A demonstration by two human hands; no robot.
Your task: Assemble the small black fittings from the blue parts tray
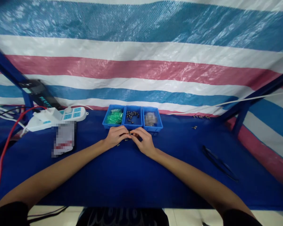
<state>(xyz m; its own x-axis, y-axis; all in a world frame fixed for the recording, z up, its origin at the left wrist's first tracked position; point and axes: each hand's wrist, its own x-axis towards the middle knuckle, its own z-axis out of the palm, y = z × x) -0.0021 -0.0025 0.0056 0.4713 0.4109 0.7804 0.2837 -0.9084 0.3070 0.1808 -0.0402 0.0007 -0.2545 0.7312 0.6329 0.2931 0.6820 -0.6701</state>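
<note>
Head camera: left hand [116,137] and right hand [143,142] pinch a small part [130,134] beside 3 blue bins [153,128], 2 loose screws [126,140] nearby.

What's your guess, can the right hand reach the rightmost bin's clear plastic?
Probably yes: the right hand is near that bin and nothing covers the clear plastic, though its fingertips likely hold a small part.
</note>
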